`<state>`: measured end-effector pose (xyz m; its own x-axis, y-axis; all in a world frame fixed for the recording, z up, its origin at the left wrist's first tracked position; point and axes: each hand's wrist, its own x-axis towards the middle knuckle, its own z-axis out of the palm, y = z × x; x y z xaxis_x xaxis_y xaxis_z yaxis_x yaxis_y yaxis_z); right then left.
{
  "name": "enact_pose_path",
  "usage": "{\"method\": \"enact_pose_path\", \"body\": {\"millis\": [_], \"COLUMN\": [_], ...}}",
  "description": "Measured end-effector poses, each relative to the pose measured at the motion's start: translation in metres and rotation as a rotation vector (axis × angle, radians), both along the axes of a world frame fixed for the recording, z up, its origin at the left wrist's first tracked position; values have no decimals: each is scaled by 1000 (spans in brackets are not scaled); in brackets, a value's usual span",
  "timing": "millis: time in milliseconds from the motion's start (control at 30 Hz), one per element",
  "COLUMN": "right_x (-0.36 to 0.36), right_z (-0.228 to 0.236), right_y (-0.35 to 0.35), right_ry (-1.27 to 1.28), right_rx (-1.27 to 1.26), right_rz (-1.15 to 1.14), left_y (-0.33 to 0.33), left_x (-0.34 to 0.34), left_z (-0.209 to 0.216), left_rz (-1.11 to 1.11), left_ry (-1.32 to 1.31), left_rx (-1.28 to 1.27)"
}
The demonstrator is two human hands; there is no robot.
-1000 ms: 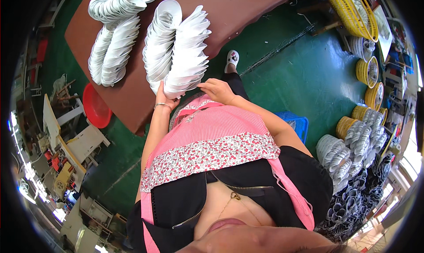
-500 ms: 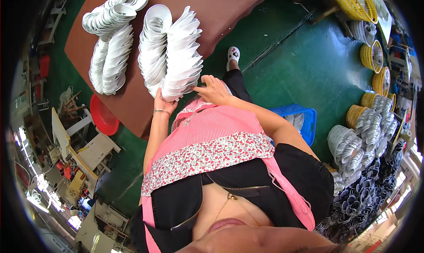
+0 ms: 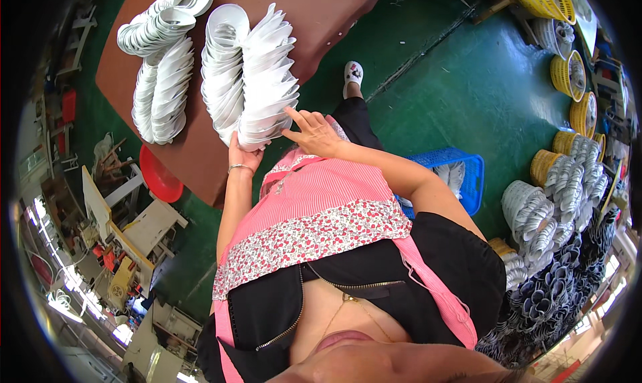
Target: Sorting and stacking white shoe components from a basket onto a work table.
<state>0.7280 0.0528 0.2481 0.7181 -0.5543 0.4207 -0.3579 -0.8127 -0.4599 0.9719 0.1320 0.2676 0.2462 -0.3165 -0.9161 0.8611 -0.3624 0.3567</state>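
Two rows of nested white pieces point(image 3: 242, 82) are laid side by side on the brown bench point(image 3: 314, 15), near ends toward the pink apron point(image 3: 314, 199). Change vs. half a second ago: the fingers of the right hand point(image 3: 317, 136) are spread wider and set farther up the right-hand row's outer edge. The left hand point(image 3: 245, 156) is kept at that row's near end. Frame is shifted too, so no real slide of the rows can be confirmed. Judged meaning: near end is steadied from the left while the outer edge is worked from the right.

Grip: right is released, no piece seen pinched; left seems cupped under the row, but its fingers are partly hidden, so cannot tell if clenched.

Edges: near bench edge is hidden by rows and hands; overhang can't be judged. Right bench edge is bordered by green floor point(image 3: 428, 109), giving sideways room. Leftward, a brown strip is left before the second white group point(image 3: 168, 92). Blue crate point(image 3: 475, 182) is placed beyond the right forearm.
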Motion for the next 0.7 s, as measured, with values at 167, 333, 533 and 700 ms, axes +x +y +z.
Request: {"method": "enact_pose_path", "body": {"millis": [167, 333, 533, 700], "right_x": [3, 10, -4, -7], "right_z": [12, 5, 13, 14], "right_y": [-9, -7, -20, -29], "right_ry": [-217, -212, -105, -169], "right_rx": [273, 564, 514, 448], "right_rz": [-30, -158, -149, -147], "left_y": [10, 12, 15, 11], "left_x": [7, 6, 7, 4], "left_z": [-13, -18, -23, -22], "left_rz": [-80, -40, -29, 1], "left_ry": [-24, -51, -69, -89], "left_rx": [-20, -16, 0, 36]}}
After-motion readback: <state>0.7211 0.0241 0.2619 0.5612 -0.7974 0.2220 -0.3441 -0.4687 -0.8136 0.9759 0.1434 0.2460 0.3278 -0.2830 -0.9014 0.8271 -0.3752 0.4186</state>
